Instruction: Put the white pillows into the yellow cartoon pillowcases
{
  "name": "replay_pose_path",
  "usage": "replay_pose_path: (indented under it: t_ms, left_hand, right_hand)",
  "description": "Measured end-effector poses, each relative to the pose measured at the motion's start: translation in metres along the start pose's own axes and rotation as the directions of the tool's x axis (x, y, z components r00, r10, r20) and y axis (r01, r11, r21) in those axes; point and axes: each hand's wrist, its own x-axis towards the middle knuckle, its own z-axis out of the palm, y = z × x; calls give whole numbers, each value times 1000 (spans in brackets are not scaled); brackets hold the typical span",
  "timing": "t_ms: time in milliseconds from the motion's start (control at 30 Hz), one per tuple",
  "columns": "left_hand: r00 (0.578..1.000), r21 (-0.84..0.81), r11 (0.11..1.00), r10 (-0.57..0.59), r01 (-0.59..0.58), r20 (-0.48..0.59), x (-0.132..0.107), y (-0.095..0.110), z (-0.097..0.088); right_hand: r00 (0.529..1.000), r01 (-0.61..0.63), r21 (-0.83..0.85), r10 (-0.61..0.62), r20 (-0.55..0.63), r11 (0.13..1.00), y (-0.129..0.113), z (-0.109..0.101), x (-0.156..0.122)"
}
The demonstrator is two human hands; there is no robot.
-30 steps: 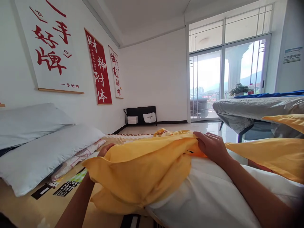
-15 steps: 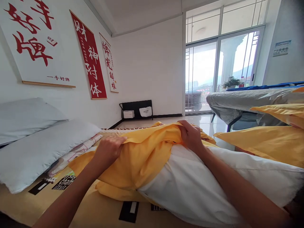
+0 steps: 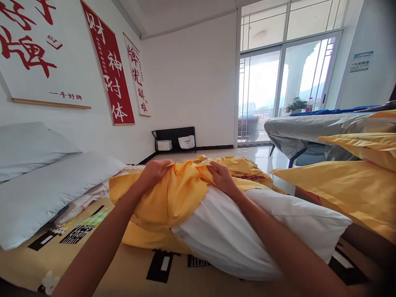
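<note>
A yellow pillowcase (image 3: 173, 194) is bunched over one end of a white pillow (image 3: 229, 231), whose other end sticks out bare toward the lower right. My left hand (image 3: 156, 171) grips the pillowcase's upper edge on the left. On the right, my right hand (image 3: 221, 175) is closed on the cloth near where the white pillow comes out. Folds gather in the fabric between the two hands. Both lie on a tan patterned bed sheet (image 3: 123, 268).
White pillows (image 3: 68, 185) are stacked along the left wall. More yellow cloth (image 3: 244, 167) lies beyond my hands, and yellow pillowcases (image 3: 352, 185) are piled at right. A covered table (image 3: 309, 128) stands behind them, near a glass sliding door (image 3: 262, 99). A low black rack (image 3: 176, 138) stands against the far wall.
My hands have come closer together, the left moving right and up, the right moving left. The cloth between them is more bunched. The white pillow's bare end now shows more fully.
</note>
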Motion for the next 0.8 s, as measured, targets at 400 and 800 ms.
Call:
replay_pose_path:
  t_ms: [400,800]
  left_hand:
    - [945,298,920,302,-254,-126,-52,84,32]
    - [999,259,965,-51,46,13,-15,84,39]
  right_hand:
    - [972,-4,-257,-57,-227,967,-3,-29,5]
    - [958,282,-841,-182,221,462,-30,-36,-75]
